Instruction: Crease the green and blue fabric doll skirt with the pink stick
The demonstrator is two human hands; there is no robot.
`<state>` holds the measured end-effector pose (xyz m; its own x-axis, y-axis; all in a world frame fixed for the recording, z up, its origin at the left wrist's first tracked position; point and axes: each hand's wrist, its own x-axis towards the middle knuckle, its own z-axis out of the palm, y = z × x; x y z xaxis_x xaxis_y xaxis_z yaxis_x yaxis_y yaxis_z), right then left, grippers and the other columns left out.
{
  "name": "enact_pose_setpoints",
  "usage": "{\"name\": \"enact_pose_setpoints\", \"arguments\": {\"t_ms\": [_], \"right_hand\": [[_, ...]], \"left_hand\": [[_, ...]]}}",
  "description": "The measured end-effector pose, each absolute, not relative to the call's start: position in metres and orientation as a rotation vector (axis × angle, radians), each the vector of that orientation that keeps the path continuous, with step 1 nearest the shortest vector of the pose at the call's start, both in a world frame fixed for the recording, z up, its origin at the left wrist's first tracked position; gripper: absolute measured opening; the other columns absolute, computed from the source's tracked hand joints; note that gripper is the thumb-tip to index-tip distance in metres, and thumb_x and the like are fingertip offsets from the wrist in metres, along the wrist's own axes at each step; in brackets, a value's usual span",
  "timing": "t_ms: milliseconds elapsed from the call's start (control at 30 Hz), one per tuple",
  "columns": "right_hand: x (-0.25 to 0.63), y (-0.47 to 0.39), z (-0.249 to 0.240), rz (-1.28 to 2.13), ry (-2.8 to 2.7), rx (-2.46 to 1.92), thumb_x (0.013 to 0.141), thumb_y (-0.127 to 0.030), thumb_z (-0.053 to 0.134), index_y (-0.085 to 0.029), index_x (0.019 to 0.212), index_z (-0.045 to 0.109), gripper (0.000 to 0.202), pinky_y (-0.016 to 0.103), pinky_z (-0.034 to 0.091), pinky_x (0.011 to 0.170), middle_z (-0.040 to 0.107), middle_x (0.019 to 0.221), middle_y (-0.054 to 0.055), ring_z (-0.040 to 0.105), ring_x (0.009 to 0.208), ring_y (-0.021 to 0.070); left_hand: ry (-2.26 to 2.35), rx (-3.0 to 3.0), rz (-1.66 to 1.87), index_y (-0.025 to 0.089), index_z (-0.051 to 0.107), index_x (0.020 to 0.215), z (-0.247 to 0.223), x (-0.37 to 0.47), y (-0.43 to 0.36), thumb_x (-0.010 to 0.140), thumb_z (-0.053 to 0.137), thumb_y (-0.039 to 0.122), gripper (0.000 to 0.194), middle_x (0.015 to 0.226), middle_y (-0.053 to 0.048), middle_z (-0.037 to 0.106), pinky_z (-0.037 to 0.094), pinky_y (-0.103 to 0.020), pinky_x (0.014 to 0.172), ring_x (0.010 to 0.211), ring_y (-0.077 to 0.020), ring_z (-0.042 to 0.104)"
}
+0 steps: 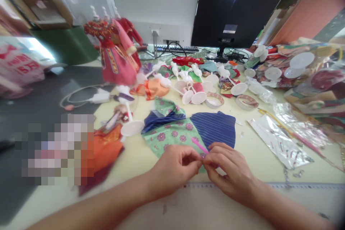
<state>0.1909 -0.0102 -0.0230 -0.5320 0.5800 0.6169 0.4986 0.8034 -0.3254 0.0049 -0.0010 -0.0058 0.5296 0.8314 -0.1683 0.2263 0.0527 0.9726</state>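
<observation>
My left hand (176, 167) and my right hand (231, 170) meet fingertip to fingertip over the near edge of a small green garment piece with purple flowers (172, 134). Thumb and forefinger of the left are pinched; whatever lies between them is too small to make out. From the closed fingers of the right, a slim pink stick-like tool (198, 144) points up and left across the fabric. Dark blue striped cloth (215, 127) joins the green piece on its right, and another blue part lies at its upper left.
Behind the cloth lie several white doll stands (198, 97) and two tape rolls (215, 100). An orange doll garment (107, 145) is at left, dressed forms (118, 57) behind it. At right are a clear packet (280, 142) and a small chain (286, 176). Monitors (153, 10) stand at the back.
</observation>
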Motion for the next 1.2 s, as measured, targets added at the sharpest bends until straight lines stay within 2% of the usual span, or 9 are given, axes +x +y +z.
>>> {"name": "enact_pose_setpoints", "arguments": {"t_ms": [167, 400, 567, 1200], "right_hand": [[0.1898, -0.0105, -0.0206, 0.149, -2.238, -0.794, 0.078, -0.004, 0.053, -0.017, 0.082, 0.054, 0.013, 0.031, 0.048, 0.070, 0.050, 0.062, -0.002, 0.046, 0.059, 0.0115], [0.1924, -0.0080, -0.0198, 0.295, -2.169, -0.827, 0.080, -0.005, 0.051, -0.019, 0.079, 0.051, 0.014, 0.027, 0.041, 0.058, 0.048, 0.061, -0.002, 0.045, 0.058, 0.0120], [0.1937, -0.0091, -0.0207, 0.363, -2.129, -0.849, 0.080, -0.005, 0.052, -0.019, 0.082, 0.053, 0.015, 0.028, 0.041, 0.057, 0.052, 0.066, 0.000, 0.050, 0.062, 0.0133], [0.1937, -0.0086, -0.0213, 0.345, -2.149, -0.815, 0.081, -0.005, 0.053, -0.018, 0.095, 0.058, 0.020, 0.030, 0.046, 0.062, 0.059, 0.071, 0.002, 0.055, 0.065, 0.0142]], "left_hand": [[0.968, 1.488, 0.587, 0.014, 0.063, 0.074, -0.0048, 0.0041, -0.0024, 0.079, 0.055, 0.026, 0.015, 0.062, 0.001, 0.056, 0.036, -0.021, 0.054, 0.058, -0.0094, 0.045], [0.973, 1.333, 0.617, 0.014, 0.064, 0.075, -0.0042, 0.0060, -0.0011, 0.077, 0.057, 0.027, 0.015, 0.064, 0.001, 0.057, 0.038, -0.022, 0.058, 0.061, -0.0103, 0.049], [0.969, 1.170, 0.649, 0.013, 0.064, 0.076, -0.0051, 0.0057, 0.0025, 0.076, 0.059, 0.026, 0.014, 0.067, 0.000, 0.059, 0.041, -0.023, 0.065, 0.065, -0.0108, 0.053], [0.948, 0.989, 0.610, 0.013, 0.068, 0.078, -0.0041, 0.0064, -0.0015, 0.070, 0.068, 0.034, 0.022, 0.063, 0.000, 0.061, 0.043, -0.024, 0.066, 0.062, -0.0104, 0.054]]}}
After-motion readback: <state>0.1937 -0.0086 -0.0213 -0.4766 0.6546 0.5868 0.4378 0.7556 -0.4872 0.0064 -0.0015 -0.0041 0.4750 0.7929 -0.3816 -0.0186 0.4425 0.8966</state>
